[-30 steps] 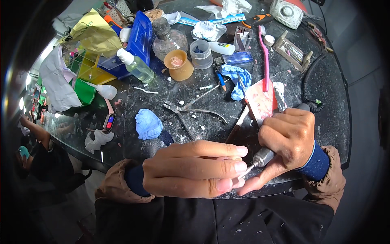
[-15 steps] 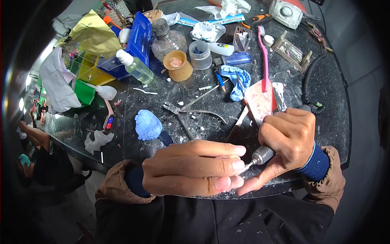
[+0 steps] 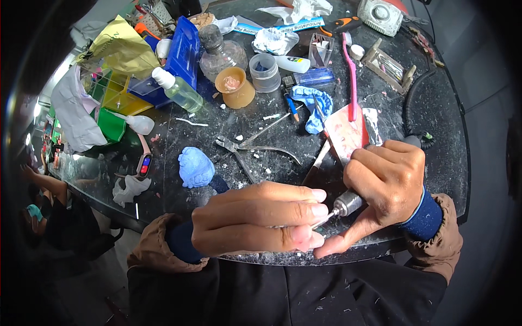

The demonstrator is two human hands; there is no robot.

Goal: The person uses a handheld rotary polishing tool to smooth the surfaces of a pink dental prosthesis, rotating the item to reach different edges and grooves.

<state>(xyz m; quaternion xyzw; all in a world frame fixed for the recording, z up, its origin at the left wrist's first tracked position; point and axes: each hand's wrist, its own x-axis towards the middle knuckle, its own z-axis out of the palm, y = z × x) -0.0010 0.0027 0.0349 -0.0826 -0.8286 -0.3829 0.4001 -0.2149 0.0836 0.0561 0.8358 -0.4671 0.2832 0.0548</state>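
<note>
My right hand (image 3: 389,179) is wrapped round a grey rotary handpiece (image 3: 348,203), its thumb stretched toward my left fingertips. The thin metal bur (image 3: 325,220) points left and meets the fingertips of my left hand (image 3: 255,217). Those fingers are pressed together, and whatever they pinch is mostly hidden behind them. Just beyond my left hand lie a light blue dental cast (image 3: 196,167) and metal pliers (image 3: 244,146) with spread handles. A pink wax sheet (image 3: 348,136) lies beyond my right hand, close to a horseshoe-shaped blue dental cast (image 3: 318,111).
A pink toothbrush (image 3: 350,76) overlaps the wax sheet. Farther back stand a spray bottle (image 3: 182,93), a tan rubber bowl (image 3: 239,96), a clear jar (image 3: 265,75) and a glass bottle (image 3: 223,57). A smart band (image 3: 144,157) lies at left. White debris dots the dark table.
Both hands keep their grips and stay close together. My left hand has tilted slightly, and the bur has shifted a little left against its fingertips. The whole view has moved slightly.
</note>
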